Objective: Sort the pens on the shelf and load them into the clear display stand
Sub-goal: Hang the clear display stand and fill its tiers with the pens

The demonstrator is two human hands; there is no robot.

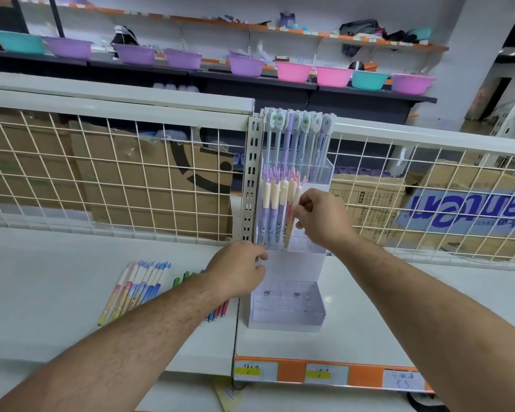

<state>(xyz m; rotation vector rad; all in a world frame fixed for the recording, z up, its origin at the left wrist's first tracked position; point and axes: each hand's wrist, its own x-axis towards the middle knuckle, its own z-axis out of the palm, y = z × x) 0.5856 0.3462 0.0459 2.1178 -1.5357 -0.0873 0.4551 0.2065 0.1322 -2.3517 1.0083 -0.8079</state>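
Your right hand (318,215) pinches a pen (289,233) in the clear display stand (286,321); your left hand (238,269), at its eight o'clock, grips the stand's edge. Push it in crooked and the neighbouring pens (272,203) may tip.

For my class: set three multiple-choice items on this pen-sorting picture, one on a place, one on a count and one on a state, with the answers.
1. Where do the loose pens lie?
A. On the shelf, left of the clear display stand.
B. Inside a cardboard box.
C. On the floor.

2. How many tiers of the stand hold pens?
A. One.
B. Two.
C. Three.

3. What is the right hand doing?
A. Hanging idle.
B. Pinching a pen in the middle tier.
C. Pressing flat on the shelf.

Answers:
1 A: they lie on the white shelf beside the stand.
2 B: the top and middle tiers are filled, and the bottom tier is empty.
3 B: its fingertips close on a pen standing there.
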